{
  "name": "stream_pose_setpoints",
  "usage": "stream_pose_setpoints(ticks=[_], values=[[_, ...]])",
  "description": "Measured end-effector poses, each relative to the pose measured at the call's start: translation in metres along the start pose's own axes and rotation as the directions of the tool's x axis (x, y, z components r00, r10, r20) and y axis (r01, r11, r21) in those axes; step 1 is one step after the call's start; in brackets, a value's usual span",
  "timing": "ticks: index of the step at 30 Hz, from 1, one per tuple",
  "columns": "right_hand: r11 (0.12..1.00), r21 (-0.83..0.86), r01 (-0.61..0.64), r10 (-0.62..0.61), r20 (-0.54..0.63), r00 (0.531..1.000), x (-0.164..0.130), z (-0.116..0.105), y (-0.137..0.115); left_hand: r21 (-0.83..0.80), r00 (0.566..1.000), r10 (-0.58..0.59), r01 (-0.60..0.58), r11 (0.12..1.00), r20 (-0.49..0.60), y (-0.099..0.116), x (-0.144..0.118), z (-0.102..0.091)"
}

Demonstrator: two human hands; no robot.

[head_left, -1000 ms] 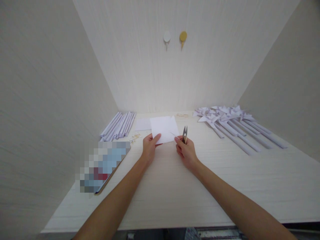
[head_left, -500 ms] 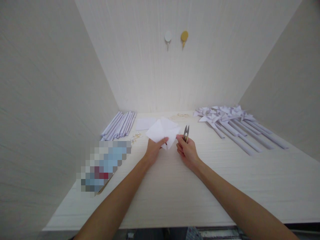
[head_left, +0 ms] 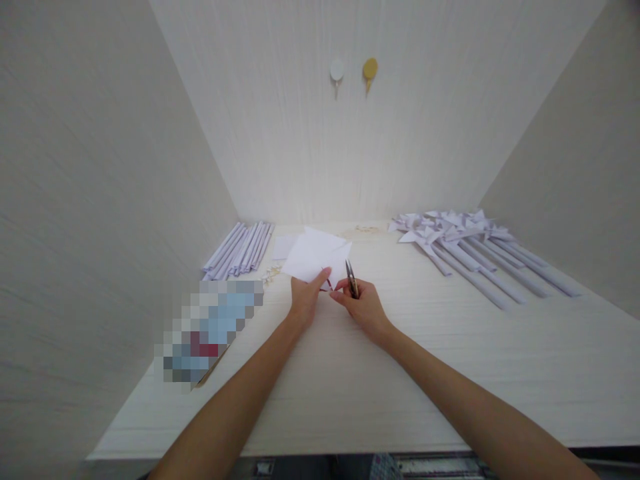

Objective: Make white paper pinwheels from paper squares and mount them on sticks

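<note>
One white paper square (head_left: 317, 252) just got turned, left hand (head_left: 305, 297) clamping it over table (head_left: 320, 400) toward its back edge, bringing a corner to right hand (head_left: 364, 303), fingers closed round thread snips (head_left: 352, 283).

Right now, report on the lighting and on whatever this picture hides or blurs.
In the head view, the lower back wall is brightest, the side walls dimmer; same view, the white paper shows little surface detail, and pixelation masks the flat object left of the left hand.
</note>
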State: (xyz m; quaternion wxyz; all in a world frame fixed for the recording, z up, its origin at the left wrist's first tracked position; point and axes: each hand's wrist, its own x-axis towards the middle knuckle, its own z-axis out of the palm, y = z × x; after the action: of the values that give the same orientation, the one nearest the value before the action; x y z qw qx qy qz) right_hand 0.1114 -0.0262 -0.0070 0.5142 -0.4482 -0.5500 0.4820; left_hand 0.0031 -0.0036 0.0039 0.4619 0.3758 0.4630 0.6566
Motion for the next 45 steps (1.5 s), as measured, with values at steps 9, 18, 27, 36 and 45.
stream_pose_setpoints(ticks=[9, 18, 27, 36, 45], values=[[0.999, 0.043, -0.021, 0.023, -0.044, 0.999, -0.002, 0.001, -0.003, 0.056, 0.994, 0.093, -0.096, 0.994, 0.066, 0.002, -0.004, 0.001], [1.000, -0.016, -0.002, 0.000, -0.086, 0.996, -0.001, 0.000, -0.002, 0.062, 0.999, 0.022, -0.025, 0.998, 0.043, 0.001, -0.005, 0.002], [0.994, -0.106, 0.006, -0.017, -0.105, 0.994, -0.002, 0.000, -0.007, 0.018, 0.999, -0.012, 0.011, 1.000, 0.049, -0.004, -0.007, 0.005], [0.990, -0.137, 0.041, -0.060, -0.130, 0.990, -0.001, -0.001, -0.005, 0.024, 0.996, -0.045, 0.043, 0.999, 0.072, -0.003, -0.011, 0.007], [0.995, -0.100, 0.029, -0.047, -0.179, 0.983, -0.001, -0.001, -0.006, 0.086, 0.992, -0.041, 0.031, 0.996, 0.119, 0.001, -0.018, 0.010]])
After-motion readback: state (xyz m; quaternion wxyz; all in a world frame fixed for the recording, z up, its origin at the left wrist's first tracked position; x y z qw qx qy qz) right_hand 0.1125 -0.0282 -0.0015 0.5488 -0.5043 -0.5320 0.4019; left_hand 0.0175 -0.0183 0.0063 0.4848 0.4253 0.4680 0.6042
